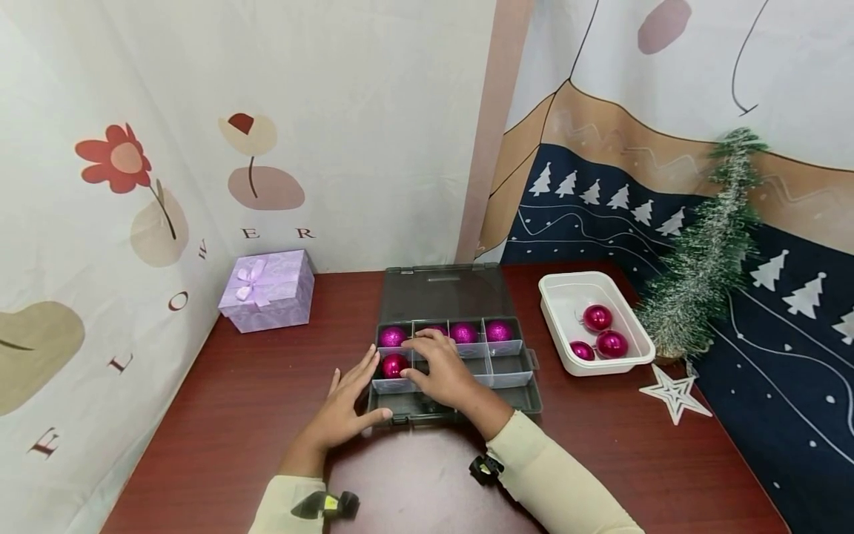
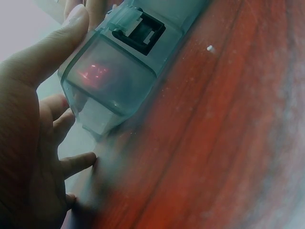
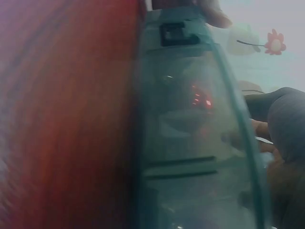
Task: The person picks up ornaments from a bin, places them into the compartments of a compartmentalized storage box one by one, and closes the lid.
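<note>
A dark translucent compartment box (image 1: 523,400) lies on the table with its lid (image 1: 447,293) folded back. In its back row sit several magenta glitter baubles (image 1: 463,333), one partly hidden by my right hand (image 1: 443,371). A shiny magenta bauble (image 1: 394,366) rests in the left compartment of the middle row. My right hand arches over the compartments beside it, thumb close to that bauble; nothing shows gripped in its fingers. My left hand (image 1: 343,408) lies against the box's left side, fingers extended and thumb at the front corner. Through the box wall, the left wrist view shows a reddish bauble (image 2: 95,75).
Right of the box, a white tub (image 1: 560,319) holds three shiny magenta baubles (image 1: 611,344). Behind and beside it stand a frosted small tree (image 1: 714,259) and a white star (image 1: 676,394). A lilac gift box (image 1: 270,293) is at the back left.
</note>
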Demonstrator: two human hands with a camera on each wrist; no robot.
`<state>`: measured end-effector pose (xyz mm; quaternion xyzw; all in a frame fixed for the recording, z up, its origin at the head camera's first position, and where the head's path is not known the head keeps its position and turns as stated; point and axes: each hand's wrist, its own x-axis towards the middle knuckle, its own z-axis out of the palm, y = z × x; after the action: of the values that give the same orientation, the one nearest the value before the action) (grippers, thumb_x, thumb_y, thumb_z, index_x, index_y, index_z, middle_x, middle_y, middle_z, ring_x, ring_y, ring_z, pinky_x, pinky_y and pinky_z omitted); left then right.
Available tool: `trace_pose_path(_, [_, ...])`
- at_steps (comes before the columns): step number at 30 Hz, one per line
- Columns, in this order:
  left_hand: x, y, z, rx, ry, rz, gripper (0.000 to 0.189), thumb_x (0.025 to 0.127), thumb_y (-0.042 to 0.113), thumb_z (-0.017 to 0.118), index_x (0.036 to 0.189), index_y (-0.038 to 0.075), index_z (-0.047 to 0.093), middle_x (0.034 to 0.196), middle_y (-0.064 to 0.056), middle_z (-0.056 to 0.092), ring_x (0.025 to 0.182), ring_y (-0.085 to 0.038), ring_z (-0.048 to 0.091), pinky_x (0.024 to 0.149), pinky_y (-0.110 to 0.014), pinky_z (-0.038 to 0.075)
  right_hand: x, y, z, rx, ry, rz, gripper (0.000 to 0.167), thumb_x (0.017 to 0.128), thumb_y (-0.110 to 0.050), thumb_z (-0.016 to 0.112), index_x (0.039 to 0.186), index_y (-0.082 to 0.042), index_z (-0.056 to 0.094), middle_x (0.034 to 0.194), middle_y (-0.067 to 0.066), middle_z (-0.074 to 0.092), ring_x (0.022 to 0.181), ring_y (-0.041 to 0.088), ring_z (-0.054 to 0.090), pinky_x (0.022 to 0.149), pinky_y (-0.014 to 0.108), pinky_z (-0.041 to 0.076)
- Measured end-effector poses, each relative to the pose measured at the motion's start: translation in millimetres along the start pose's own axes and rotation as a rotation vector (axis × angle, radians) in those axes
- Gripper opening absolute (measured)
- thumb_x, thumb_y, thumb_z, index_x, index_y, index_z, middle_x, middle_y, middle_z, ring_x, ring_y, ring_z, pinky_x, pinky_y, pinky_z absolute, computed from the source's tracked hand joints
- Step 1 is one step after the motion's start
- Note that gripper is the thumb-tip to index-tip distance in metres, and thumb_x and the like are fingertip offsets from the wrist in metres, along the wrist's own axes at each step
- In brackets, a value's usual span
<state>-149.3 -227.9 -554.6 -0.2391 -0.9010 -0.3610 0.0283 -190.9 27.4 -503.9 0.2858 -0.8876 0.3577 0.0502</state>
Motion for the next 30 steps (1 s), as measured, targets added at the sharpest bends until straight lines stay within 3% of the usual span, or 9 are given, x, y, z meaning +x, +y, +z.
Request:
trace_pose_path(10, [-0.8, -0.2, -1.0, -0.006, 0.005, 0.008, 0.105, 0.092, 0.058, 0.081, 0.172, 0.010, 0.033, 0.181, -0.017, 0.027, 0.160, -0.054, 0.037, 0.120, -0.092, 0.007, -3.8, 7, -28, 0.057, 0.071, 0.038, 0.050, 0.096, -0.016, 0.086, 0.141, -0.001, 0.070, 0.142, 0.018, 0.071, 0.145, 0.040, 0.054, 0.119, 0.072, 0.039])
trace_pose_path(22, [0.2, 0.6, -1.1, -0.016, -0.005, 0.005, 0.106, 0.092, 0.057, 0.082, 0.173, 0.011, 0.032, 0.182, -0.016, 0.026, 0.162, -0.051, 0.035, 0.121, -0.091, 0.004, -18.5, 41, -85, 0.060, 0.200, 0.146, 0.051, 0.093, -0.011, 0.088, 0.140, -0.003, 0.069, 0.143, 0.019, 0.069, 0.142, 0.039, 0.058, 0.117, 0.062, 0.052])
trace_pose_path(30, [-0.3, 0.3, 0.0, 0.000, 0.001, 0.012, 0.106, 0.092, 0.060, 0.080, 0.172, 0.010, 0.032, 0.181, -0.017, 0.027, 0.160, -0.053, 0.037, 0.120, -0.091, 0.006, -30.0, 63, -109, 0.057, 0.235, 0.187, 0.052, 0.095, -0.014, 0.087, 0.142, -0.003, 0.068, 0.144, 0.019, 0.070, 0.143, 0.039, 0.058, 0.119, 0.063, 0.050])
